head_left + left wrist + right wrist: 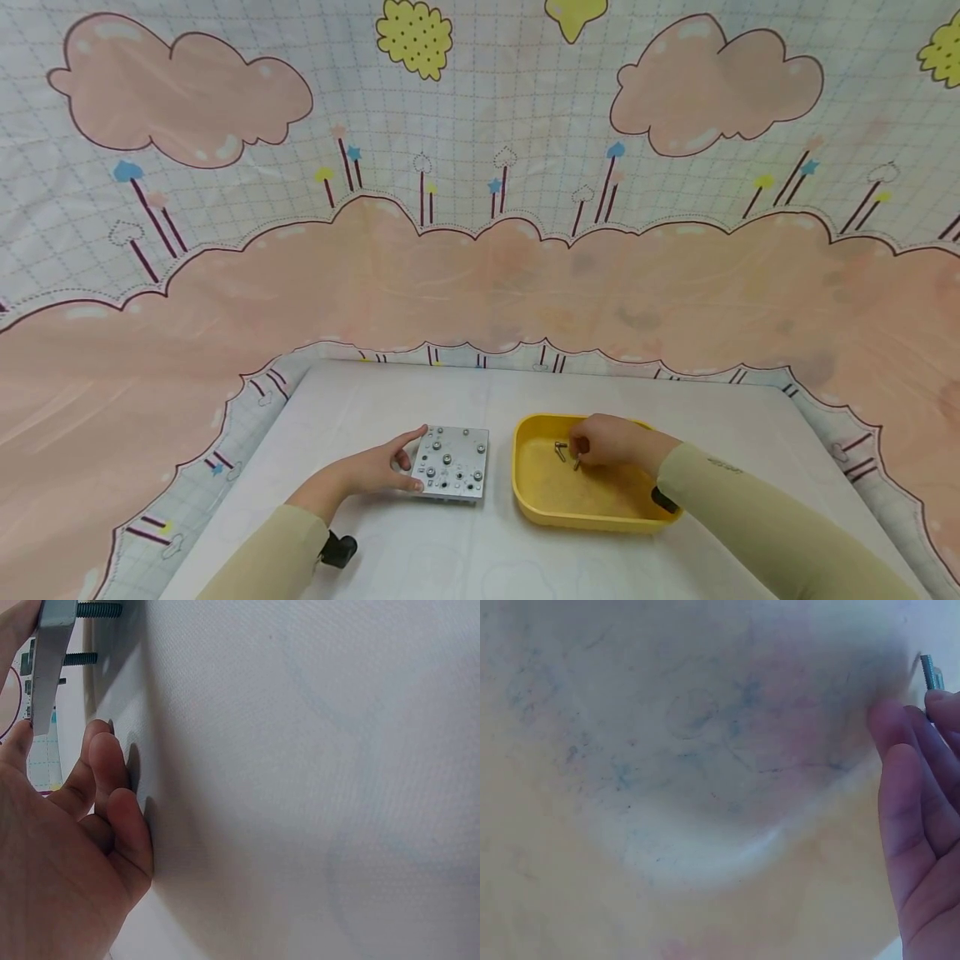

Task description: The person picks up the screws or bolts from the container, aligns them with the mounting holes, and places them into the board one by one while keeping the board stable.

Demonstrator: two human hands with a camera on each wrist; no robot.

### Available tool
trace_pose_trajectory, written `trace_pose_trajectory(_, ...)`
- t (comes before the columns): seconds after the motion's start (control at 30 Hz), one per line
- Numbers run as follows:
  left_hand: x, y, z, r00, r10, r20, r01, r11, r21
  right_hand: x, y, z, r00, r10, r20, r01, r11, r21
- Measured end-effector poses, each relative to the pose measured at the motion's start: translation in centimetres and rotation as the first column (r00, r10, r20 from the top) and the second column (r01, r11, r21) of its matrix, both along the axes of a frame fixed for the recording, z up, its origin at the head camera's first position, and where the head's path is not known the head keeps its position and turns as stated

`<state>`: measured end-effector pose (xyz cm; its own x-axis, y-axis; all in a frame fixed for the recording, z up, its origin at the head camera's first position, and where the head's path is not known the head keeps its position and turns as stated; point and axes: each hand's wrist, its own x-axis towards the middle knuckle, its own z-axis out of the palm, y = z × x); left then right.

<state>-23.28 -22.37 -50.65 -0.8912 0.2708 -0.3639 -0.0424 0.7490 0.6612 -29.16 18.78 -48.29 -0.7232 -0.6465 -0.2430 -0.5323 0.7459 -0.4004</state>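
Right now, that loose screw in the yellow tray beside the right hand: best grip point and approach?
Probably pinch the screw mid-shank, coming straight down from above. It lies flat on the yellow tray floor, walled on all sides, so a side approach looks blocked. The right hand already hangs over it; its head end is too small to tell.

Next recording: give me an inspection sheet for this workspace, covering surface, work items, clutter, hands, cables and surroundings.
Surface: white table, with faint marks.
Work items: square metal plate with screws set in it, threaded ends poking out underneath; yellow tray to its right, a few loose screws inside.
Clutter: nothing seen.
Hands: left hand holds the plate's left edge between thumb and fingers; right hand is in the tray, fingers curled over a screw; whether it is pinched cannot be told.
Cables: nothing seen; dark wrist-worn devices show at both sleeves.
Surroundings: cartoon backdrop with pink clouds wrapping round the table.
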Motion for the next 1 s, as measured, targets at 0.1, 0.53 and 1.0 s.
trace_pose_trajectory(0.1, 0.0, 0.0, -0.1, 1.000, 0.001, 0.002, -0.001, 1.000, 0.001, 0.0, -0.1, 0.3, 1.000, 0.003, 0.006, -0.003, 1.000, -0.030)
trace_pose_trajectory(0.53, 0.4, 0.1, 0.2, 1.000, 0.010, -0.005, -0.010, 1.000, 0.008, -0.2, -0.6, 1.4, 1.000, 0.016, 0.001, -0.016, 0.993, -0.118)
trace_pose_trajectory(1.0, 0.2, 0.0, 0.0, 1.000, 0.005, -0.003, -0.005, 1.000, 0.003, -1.3, -3.3, 4.0, 1.000, 0.000, -0.024, -0.006, 0.975, -0.224)
